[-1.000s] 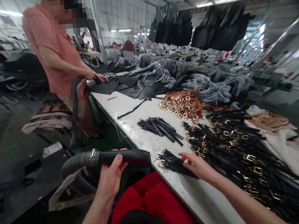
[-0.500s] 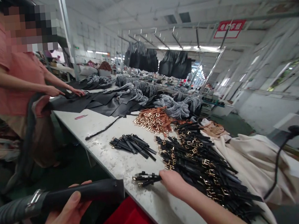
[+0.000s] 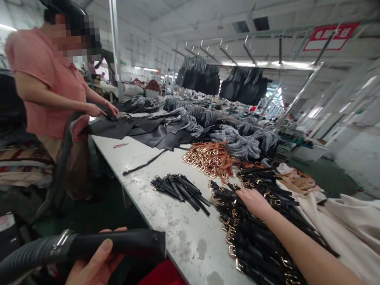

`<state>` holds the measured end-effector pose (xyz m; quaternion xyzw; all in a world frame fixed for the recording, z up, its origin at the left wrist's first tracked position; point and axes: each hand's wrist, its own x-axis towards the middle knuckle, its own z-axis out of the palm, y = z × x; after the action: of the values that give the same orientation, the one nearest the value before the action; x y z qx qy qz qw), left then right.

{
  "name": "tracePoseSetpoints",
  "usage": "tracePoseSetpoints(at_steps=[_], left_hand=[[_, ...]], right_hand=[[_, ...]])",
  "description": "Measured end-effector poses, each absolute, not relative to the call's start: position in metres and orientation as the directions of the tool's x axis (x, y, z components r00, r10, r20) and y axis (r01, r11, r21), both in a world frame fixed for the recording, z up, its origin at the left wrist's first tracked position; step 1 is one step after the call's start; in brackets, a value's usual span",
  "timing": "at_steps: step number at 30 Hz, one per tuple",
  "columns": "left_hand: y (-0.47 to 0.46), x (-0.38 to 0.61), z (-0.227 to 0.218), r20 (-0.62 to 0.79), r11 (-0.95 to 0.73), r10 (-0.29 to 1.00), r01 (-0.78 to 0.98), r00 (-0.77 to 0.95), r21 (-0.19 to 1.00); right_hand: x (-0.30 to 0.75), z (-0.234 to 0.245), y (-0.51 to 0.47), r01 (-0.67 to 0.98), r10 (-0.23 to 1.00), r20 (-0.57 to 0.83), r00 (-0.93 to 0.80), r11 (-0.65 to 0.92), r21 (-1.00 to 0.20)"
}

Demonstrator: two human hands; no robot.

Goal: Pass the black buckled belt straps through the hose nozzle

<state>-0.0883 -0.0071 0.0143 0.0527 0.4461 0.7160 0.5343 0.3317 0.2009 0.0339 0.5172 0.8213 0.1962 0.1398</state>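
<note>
In my left hand [image 3: 97,264] is the black nozzle [image 3: 125,244] of a ribbed hose; the fingers curl around it from below, with the thumb along its side. A metal clamp [image 3: 61,242] joins nozzle and hose. My right hand [image 3: 252,199] lies at the upper left part of a large pile of black straps with gold buckles [image 3: 250,238]. Its fingers are closed on some black straps at that spot; the fingertips are partly hidden. A smaller bunch of black straps [image 3: 180,189] lies to the left on the white table [image 3: 191,243].
Brown straps with gold rings [image 3: 209,158] lie behind the black pile. Black leather panels [image 3: 149,130] with grey wrapped handles cover the far table. A co-worker in a pink shirt [image 3: 47,83] handles them. Beige cloth [image 3: 354,221] lies at right; a red pen-like tool [image 3: 121,145] lies at left.
My right hand has gone from the front of the table up and away onto the pile, taking its small bunch of black straps along. The view has turned slightly left. My left hand keeps the nozzle.
</note>
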Motion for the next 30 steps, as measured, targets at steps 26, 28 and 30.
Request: tracePoseSetpoints(at_steps=[26, 28, 30], left_hand=[[0.009, -0.098, 0.012, -0.358, -0.074, 0.807, -0.682, -0.469, 0.728], [0.006, -0.101, 0.012, -0.372, -0.076, 0.791, -0.68, -0.486, 0.729], [0.003, -0.103, 0.012, -0.389, -0.073, 0.777, -0.684, -0.495, 0.726]], right_hand=[[0.162, -0.007, 0.208, 0.876, 0.881, 0.021, -0.473, 0.467, 0.124], [0.124, -0.027, 0.211, 0.889, 0.891, 0.052, -0.452, 0.445, 0.107], [0.1, -0.043, 0.216, 0.904, 0.902, 0.088, -0.423, 0.414, 0.106]])
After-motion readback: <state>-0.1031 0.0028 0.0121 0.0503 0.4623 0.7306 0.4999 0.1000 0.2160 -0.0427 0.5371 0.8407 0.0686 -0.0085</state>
